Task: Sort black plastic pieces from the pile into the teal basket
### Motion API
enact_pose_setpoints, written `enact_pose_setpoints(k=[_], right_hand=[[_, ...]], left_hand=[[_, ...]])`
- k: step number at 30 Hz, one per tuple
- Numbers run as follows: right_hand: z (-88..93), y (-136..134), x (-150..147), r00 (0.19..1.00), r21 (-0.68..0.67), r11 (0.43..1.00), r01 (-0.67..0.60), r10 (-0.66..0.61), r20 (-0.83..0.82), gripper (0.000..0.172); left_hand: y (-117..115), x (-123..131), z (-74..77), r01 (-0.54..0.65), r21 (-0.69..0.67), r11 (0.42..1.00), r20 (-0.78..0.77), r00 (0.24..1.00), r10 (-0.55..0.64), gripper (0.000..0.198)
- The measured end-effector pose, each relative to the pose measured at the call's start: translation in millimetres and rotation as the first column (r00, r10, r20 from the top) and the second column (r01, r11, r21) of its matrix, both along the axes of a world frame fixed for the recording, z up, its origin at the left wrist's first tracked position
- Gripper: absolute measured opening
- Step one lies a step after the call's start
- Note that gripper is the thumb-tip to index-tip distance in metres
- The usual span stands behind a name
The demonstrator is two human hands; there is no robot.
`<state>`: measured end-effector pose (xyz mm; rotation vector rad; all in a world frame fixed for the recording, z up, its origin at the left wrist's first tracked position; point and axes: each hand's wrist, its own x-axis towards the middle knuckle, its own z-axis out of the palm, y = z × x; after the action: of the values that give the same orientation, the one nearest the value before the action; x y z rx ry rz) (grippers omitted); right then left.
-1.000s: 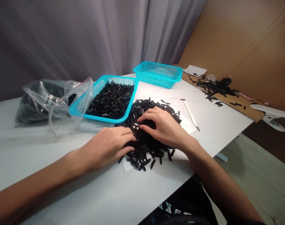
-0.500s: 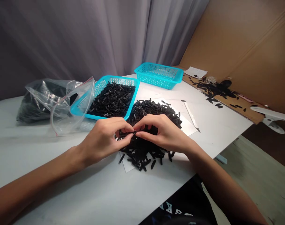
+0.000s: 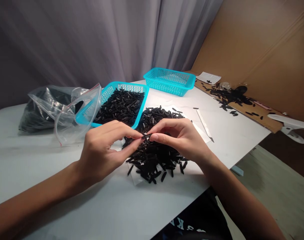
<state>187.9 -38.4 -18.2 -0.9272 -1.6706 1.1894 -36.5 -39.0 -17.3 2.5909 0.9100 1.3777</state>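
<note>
A heap of small black plastic pieces (image 3: pixel 154 156) lies on a white sheet on the white table (image 3: pixel 117 203). Just above the heap, my left hand (image 3: pixel 104 150) and my right hand (image 3: pixel 179 135) meet fingertip to fingertip. Together they pinch one small black piece (image 3: pixel 146 136) between thumbs and forefingers. Behind the heap stands a turquoise basket (image 3: pixel 143 100) filled with the same black pieces.
A second turquoise basket (image 3: pixel 169 80) stands at the back. An open clear zip bag (image 3: pixel 59 110) holding black pieces lies at the left. A white strip (image 3: pixel 203 123) lies right of the heap. More black pieces are scattered on cardboard (image 3: pixel 231 96) at the right.
Both hands have risen off the heap. They were flat on the pieces a second ago; now they hold one piece lifted between their fingertips.
</note>
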Motion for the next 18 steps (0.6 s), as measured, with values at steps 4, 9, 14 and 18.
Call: enact_pose_setpoints(k=[4,9,14,18], right_hand=[[-0.8,-1.0,-0.2,1.0,-0.003,1.0,0.005,-0.005,-0.011,0.023],[-0.4,-1.8,-0.4,1.0,0.001,1.0,-0.014,0.014,-0.019,0.024],[1.0,-2.6,-0.6,0.999,0.002,1.0,-0.021,0.021,-0.04,0.021],[2.5,-3.6,-0.6,0.998,0.008,0.999,-0.031,0.031,-0.057,0.017]], left_hand=[[-2.6,1.0,1.5,-0.005,0.019,1.0,0.023,1.0,0.005,0.009],[-3.6,0.5,1.9,0.019,0.044,0.999,0.042,0.999,-0.021,0.009],[-4.1,-0.1,2.2,0.016,0.037,0.999,0.043,0.999,-0.018,0.011],[-5.2,-0.4,2.0,0.022,0.053,0.998,0.048,0.999,-0.025,0.012]])
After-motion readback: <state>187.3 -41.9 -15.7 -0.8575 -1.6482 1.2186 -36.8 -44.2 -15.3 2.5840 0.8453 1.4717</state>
